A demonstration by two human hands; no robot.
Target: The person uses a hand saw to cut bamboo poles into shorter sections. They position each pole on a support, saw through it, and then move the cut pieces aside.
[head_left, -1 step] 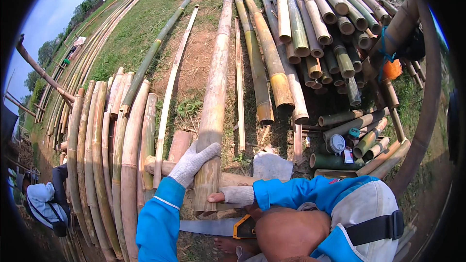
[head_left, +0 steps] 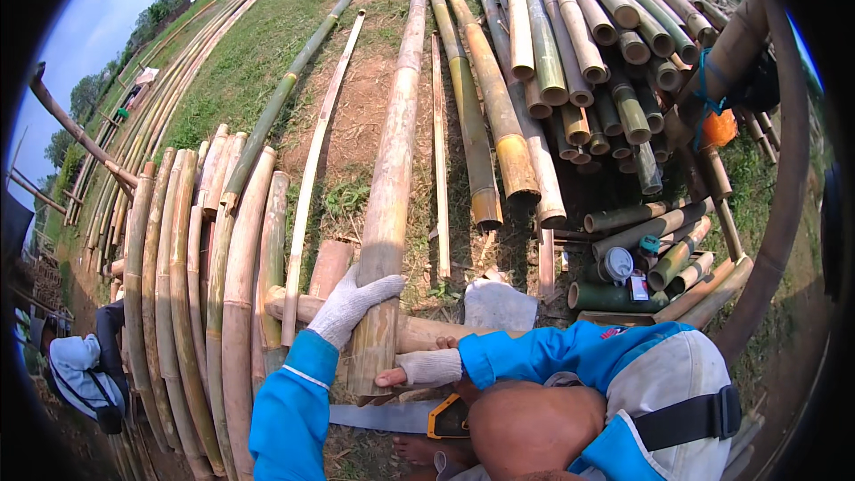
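Observation:
A long, thick bamboo pole (head_left: pixel 392 169) runs away from me, its cut near end just above the ground. My left hand (head_left: pixel 354 307), in a white knit glove, is wrapped over the pole a little way up from that end. At the near end, my right hand (head_left: pixel 429 369) grips the right side, bare thumb on top, other fingers mostly hidden underneath. Beneath the pole lies a bamboo crosspiece (head_left: pixel 436 334). A handsaw (head_left: pixel 383 416) with a yellow-and-black handle rests below my hands, beside my bent knee (head_left: pixel 533 428).
Upright-looking bamboo lengths (head_left: pixel 183 303) line the left side. A large stack of bamboo (head_left: pixel 614 71) fills the right. Short pieces hold a white round-lidded container (head_left: pixel 617 264) and a phone-like object (head_left: pixel 639 288). A grey stone (head_left: pixel 500 305) sits ahead. Another person (head_left: pixel 82 370) is far left.
The pole's near end has slid slightly toward me and to the left. My right hand has shifted a little down and left with it, while my left hand has hardly moved.

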